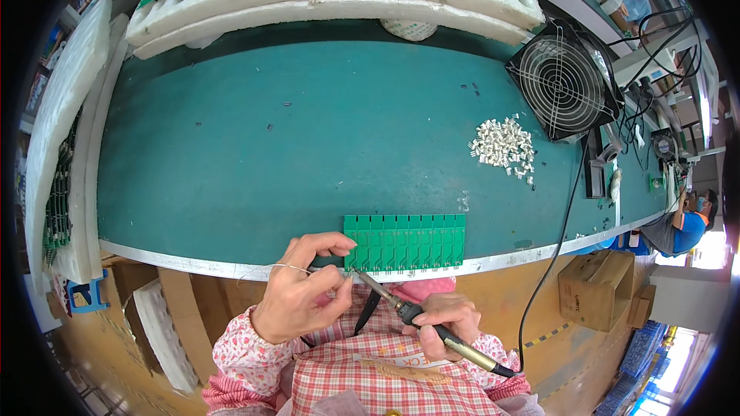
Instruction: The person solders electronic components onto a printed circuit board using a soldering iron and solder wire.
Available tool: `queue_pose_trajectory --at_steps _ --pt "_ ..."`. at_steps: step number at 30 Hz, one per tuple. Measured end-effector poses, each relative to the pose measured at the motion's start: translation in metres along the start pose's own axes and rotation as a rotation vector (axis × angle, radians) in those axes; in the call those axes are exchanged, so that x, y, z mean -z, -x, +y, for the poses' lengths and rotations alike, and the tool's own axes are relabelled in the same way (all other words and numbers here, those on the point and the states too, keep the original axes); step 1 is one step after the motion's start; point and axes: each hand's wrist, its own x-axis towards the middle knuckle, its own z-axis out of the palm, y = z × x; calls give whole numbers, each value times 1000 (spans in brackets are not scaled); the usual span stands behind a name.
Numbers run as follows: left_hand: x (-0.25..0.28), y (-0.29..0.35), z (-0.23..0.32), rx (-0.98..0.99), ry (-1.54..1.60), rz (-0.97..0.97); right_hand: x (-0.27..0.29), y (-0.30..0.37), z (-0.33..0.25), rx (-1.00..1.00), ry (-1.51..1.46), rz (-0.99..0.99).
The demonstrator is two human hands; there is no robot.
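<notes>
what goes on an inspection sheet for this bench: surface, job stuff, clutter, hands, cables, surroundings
Surface: green table with a pale near edge.
Job's things: green circuit panel at that edge; soldering iron, tip by the panel's near left corner; thin wire; pile of small white parts.
Clutter: scattered black bits; partly hidden roll by white foam slabs.
Hands: left hand holds the wire beside the panel; right hand grips the iron.
Cables: black cord runs from the iron towards the fan; more cables bunch to its right.
Surroundings: cardboard box on the floor; person in blue at far right.
</notes>
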Motion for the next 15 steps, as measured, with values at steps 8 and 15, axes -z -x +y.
queue_pose_trajectory --at_steps 8,15 --pt "1 -1 1 21 44 -8 -4 3 1 12 13 42" --pt "1 -2 2 29 65 -30 -5 10 -1 -44 -15 108"
